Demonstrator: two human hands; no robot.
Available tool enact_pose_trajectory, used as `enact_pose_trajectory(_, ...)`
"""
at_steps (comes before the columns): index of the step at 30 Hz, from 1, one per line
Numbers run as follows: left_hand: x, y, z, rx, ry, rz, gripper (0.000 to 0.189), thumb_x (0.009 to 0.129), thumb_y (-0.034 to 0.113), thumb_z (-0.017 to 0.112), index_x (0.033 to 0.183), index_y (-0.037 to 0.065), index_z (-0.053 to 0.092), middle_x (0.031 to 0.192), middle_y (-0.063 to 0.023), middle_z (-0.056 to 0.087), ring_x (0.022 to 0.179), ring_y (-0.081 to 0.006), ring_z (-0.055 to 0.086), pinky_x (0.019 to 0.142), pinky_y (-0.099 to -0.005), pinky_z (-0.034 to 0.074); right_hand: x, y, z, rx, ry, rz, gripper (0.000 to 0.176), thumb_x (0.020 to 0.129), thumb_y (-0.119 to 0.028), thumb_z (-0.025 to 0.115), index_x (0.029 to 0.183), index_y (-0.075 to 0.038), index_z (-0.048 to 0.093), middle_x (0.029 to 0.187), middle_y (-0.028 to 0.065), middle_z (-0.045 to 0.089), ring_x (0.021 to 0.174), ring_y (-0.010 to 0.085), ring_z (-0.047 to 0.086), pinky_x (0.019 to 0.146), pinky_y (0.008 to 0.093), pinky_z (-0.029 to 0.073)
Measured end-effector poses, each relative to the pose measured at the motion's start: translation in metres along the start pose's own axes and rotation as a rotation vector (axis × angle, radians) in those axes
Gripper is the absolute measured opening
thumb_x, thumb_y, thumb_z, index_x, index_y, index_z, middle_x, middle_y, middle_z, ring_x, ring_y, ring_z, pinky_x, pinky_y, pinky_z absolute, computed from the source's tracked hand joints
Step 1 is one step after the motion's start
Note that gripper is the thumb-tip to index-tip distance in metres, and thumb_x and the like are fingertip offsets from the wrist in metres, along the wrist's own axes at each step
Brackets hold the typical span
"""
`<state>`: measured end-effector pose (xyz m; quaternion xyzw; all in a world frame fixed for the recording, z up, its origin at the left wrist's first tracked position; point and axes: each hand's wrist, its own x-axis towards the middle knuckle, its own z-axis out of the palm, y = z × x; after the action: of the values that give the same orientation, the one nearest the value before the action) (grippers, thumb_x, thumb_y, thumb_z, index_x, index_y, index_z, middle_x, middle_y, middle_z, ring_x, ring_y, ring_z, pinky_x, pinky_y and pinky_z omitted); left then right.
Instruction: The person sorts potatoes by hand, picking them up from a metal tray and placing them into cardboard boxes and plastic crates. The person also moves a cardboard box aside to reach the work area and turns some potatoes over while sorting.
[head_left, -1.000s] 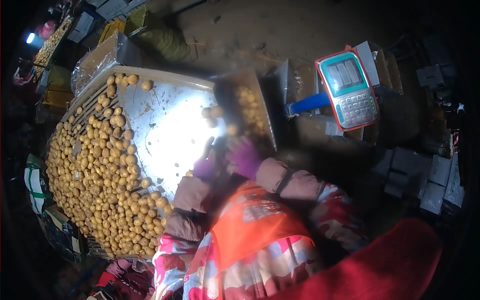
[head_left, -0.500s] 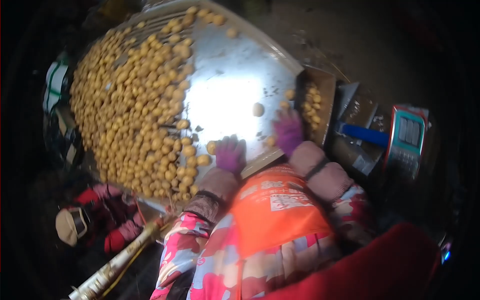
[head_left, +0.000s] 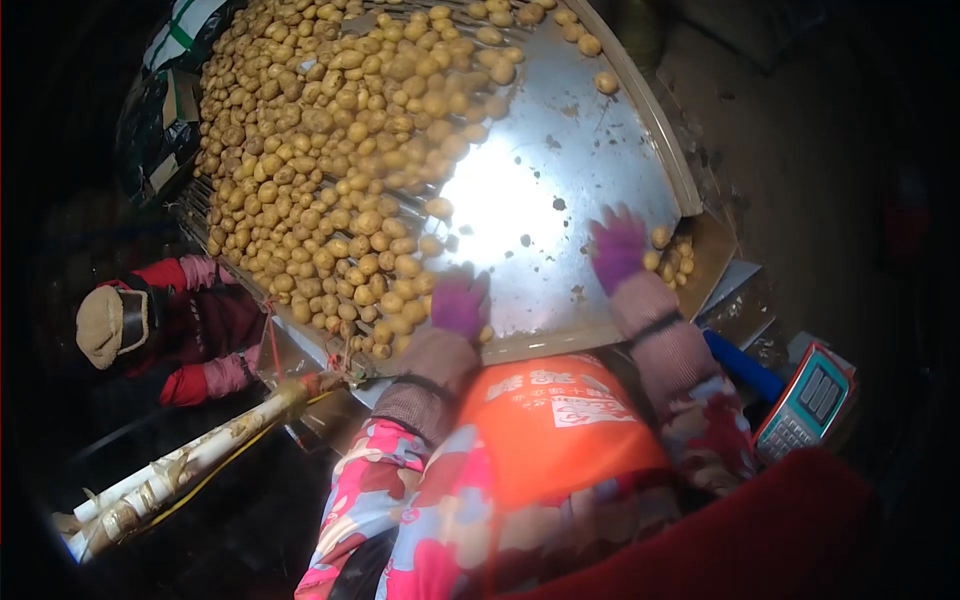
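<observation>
Many yellow potatoes (head_left: 330, 190) cover the slatted left part of a sorting table, and its right part is a bare shiny metal sheet (head_left: 540, 290). Purple gloves cover both hands. My left hand (head_left: 459, 302), somewhat blurred, rests at the edge of the potato pile with its fingers stretched forward. A single potato (head_left: 486, 334) lies beside its wrist. Over the right side of the sheet, my right hand (head_left: 618, 247) has its fingers spread and nothing visible in it. Just right of it, a cardboard box (head_left: 715, 255) at the table's corner holds several potatoes (head_left: 677, 264).
A raised rim (head_left: 640, 85) borders the sheet. Another person in a tan hat (head_left: 112, 325) stands at the left. A white pole (head_left: 190, 470) slants at lower left. A scale with a keypad (head_left: 805, 400) and a blue bar (head_left: 742, 365) are at right.
The view has shifted, so the table sits further right. The loose potatoes on the sheet near my right hand are gone from there. Both hands remain over the sheet, fingers outstretched.
</observation>
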<state>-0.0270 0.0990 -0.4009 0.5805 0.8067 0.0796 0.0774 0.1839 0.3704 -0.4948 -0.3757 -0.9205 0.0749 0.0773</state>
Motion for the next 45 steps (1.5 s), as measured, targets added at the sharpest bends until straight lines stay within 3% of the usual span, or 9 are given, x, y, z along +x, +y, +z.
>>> enact_pose_trajectory(3,-0.001,0.0,0.006,0.056,-0.066,-0.082,0.042,0.083,0.021,0.062,0.125,0.013,0.059,0.132,-0.0162,0.052,0.125,-0.0394,0.046,0.106,-0.054,0.033,-0.043,0.05,-0.034,-0.248,-0.296,0.204,0.047,0.077,-0.028,0.069,0.121,-0.011,0.062,0.14,0.0154,0.048,0.138,0.0366,0.034,0.114,0.0553,0.022)
enact_pose_trajectory(6,0.027,0.009,-0.017,-0.055,-0.126,0.003,0.044,0.082,0.021,0.064,0.125,0.013,0.058,0.132,-0.0175,0.052,0.124,-0.0407,0.046,0.104,-0.055,0.034,-0.031,0.021,-0.114,-0.168,-0.138,0.245,0.058,0.079,-0.032,0.069,0.13,-0.007,0.056,0.145,0.0182,0.044,0.139,0.0381,0.034,0.115,0.0529,0.024)
enact_pose_trajectory(12,0.107,0.007,0.003,-0.256,-0.127,0.095,0.065,0.083,0.036,0.066,0.141,0.017,0.045,0.146,-0.0209,0.04,0.133,-0.0451,0.037,0.109,-0.06,0.027,0.113,0.049,-0.042,0.133,0.096,0.206,0.082,0.083,-0.037,0.069,0.146,0.0,0.034,0.153,0.0246,0.03,0.141,0.0404,0.03,0.116,0.0491,0.023)
enact_pose_trajectory(15,0.117,-0.01,0.034,-0.207,-0.033,0.177,0.067,0.084,0.039,0.066,0.143,0.018,0.043,0.149,-0.0208,0.037,0.136,-0.0455,0.034,0.108,-0.0625,0.026,0.179,0.051,-0.017,0.078,0.046,0.23,0.079,0.085,-0.036,0.068,0.145,0.001,0.034,0.151,0.027,0.031,0.14,0.0415,0.031,0.116,0.0478,0.023)
enact_pose_trajectory(21,0.137,-0.008,0.037,-0.227,-0.371,-0.018,0.057,0.084,0.044,0.061,0.135,0.022,0.053,0.143,-0.02,0.042,0.129,-0.0428,0.042,0.102,-0.0558,0.036,0.326,0.02,0.01,0.297,0.509,0.257,0.074,0.082,-0.032,0.072,0.142,-0.001,0.043,0.145,0.0281,0.04,0.136,0.0418,0.038,0.111,0.0486,0.033)
enact_pose_trajectory(28,0.146,-0.008,0.032,-0.393,-0.516,-0.143,0.052,0.084,0.042,0.061,0.131,0.021,0.057,0.142,-0.0177,0.045,0.128,-0.04,0.044,0.101,-0.0535,0.038,0.444,-0.059,0.041,0.535,0.797,-0.054,0.046,0.076,-0.019,0.077,0.118,-0.002,0.066,0.141,0.0232,0.047,0.123,0.0352,0.053,0.102,0.0434,0.044)
enact_pose_trajectory(35,0.143,-0.007,0.034,-0.362,-0.478,-0.105,0.05,0.085,0.041,0.06,0.13,0.021,0.058,0.141,-0.0167,0.046,0.128,-0.0392,0.044,0.101,-0.0535,0.038,0.398,-0.109,-0.015,1.324,-0.043,-0.202,0.068,0.086,-0.037,0.069,0.139,-0.002,0.045,0.141,0.0194,0.045,0.127,0.0347,0.045,0.106,0.0446,0.039)
enact_pose_trajectory(41,0.142,-0.008,0.04,-0.385,-0.468,-0.093,0.048,0.085,0.039,0.06,0.129,0.02,0.058,0.141,-0.0159,0.048,0.128,-0.0386,0.045,0.102,-0.0535,0.037,0.248,0.012,-0.022,0.407,0.28,0.182,0.068,0.089,-0.038,0.065,0.141,-0.001,0.041,0.142,0.02,0.043,0.131,0.0334,0.041,0.108,0.0431,0.038)
enact_pose_trajectory(45,0.149,-0.015,0.043,-0.424,-0.458,-0.093,0.047,0.086,0.039,0.059,0.129,0.02,0.059,0.14,-0.0153,0.048,0.129,-0.0382,0.045,0.102,-0.0535,0.037,0.249,-0.058,-0.009,0.362,0.305,0.498,0.068,0.091,-0.038,0.062,0.142,0.0,0.038,0.143,0.0203,0.042,0.134,0.0326,0.039,0.109,0.0421,0.037)
